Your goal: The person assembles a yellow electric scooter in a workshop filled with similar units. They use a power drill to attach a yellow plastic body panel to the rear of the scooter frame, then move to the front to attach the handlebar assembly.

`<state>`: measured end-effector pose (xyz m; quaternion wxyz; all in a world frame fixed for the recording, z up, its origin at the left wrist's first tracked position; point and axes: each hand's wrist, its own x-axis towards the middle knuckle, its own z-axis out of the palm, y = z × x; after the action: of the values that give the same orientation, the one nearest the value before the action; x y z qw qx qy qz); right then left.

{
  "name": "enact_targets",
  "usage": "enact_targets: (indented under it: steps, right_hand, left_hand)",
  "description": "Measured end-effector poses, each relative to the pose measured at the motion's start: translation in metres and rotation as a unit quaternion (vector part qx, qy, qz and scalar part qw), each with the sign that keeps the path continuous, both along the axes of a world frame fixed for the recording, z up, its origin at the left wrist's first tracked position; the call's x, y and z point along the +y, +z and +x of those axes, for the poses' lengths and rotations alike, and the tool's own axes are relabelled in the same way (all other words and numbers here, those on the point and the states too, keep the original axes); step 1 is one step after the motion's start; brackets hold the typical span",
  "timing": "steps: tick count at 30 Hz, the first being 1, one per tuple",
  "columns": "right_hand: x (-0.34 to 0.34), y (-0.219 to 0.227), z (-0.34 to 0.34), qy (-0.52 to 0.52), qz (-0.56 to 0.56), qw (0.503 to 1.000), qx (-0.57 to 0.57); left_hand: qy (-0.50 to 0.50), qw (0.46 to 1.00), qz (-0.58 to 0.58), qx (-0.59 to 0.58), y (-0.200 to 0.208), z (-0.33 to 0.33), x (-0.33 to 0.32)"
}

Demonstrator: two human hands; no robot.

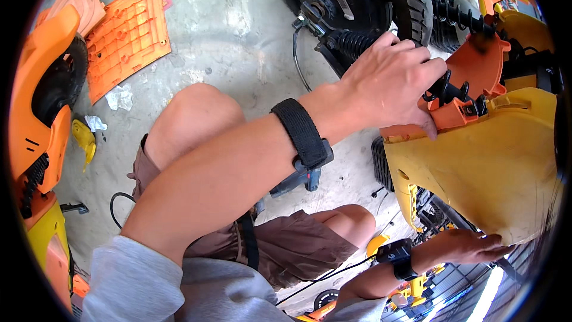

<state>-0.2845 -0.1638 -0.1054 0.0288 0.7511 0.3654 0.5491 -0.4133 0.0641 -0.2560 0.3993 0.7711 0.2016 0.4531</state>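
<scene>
A large yellow body panel [471,155] of a scooter-like vehicle fills the right side, with an orange plastic piece [471,62] set along its upper edge. My left hand [396,77] reaches across and grips the orange piece's edge; its thumb shows on the near side, and its curled fingers partly hide a black coil spring [448,90]. Down at the lower right, my right hand [471,247] lies against the yellow panel's lower edge with its fingers stretched out. Beyond the left hand stands a wheel [411,0] with a black hub and a shock absorber [351,42].
An orange ribbed panel [128,39] lies on the concrete floor at the far left. Another orange vehicle body [36,101] stands along the left rim. A dark power tool [298,182] shows partly beneath my left forearm. Yellow scraps [84,140] and crumpled plastic [120,97] lie about.
</scene>
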Motion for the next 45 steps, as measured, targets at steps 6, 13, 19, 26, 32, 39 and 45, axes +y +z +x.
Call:
enact_targets:
  steps: [6, 13, 19, 26, 32, 39, 45]
  right_hand:
    - [0.045, -0.012, -0.019, 0.198, 0.265, 0.909, 0.254]
    - [0.027, -0.046, -0.042, 0.099, 0.286, 0.924, 0.232]
    - [0.022, -0.182, -0.088, 0.123, 0.630, 0.280, 0.714]
    - [0.016, -0.278, -0.009, 0.278, 0.669, -0.169, 0.668]
    - [0.034, -0.273, -0.013, 0.347, 0.685, -0.253, 0.589]
    - [0.047, -0.244, -0.027, 0.345, 0.740, -0.258, 0.517]
    - [0.042, -0.258, -0.006, 0.374, 0.706, -0.336, 0.499]
  left_hand:
    - [-0.011, 1.000, -0.002, -0.011, 0.003, -0.001, 0.005]
    - [-0.001, 1.000, 0.004, -0.001, 0.002, 0.003, 0.007]
    - [0.011, 1.000, 0.026, -0.001, 0.006, -0.003, 0.004]
    - [0.024, 0.998, 0.052, 0.015, 0.006, 0.000, 0.002]
    - [0.022, 0.997, 0.056, 0.043, 0.008, -0.005, 0.003]
    - [0.010, 0.996, 0.033, 0.084, 0.013, -0.005, 0.000]
    - [0.001, 0.997, 0.029, 0.077, 0.012, 0.001, 0.004]
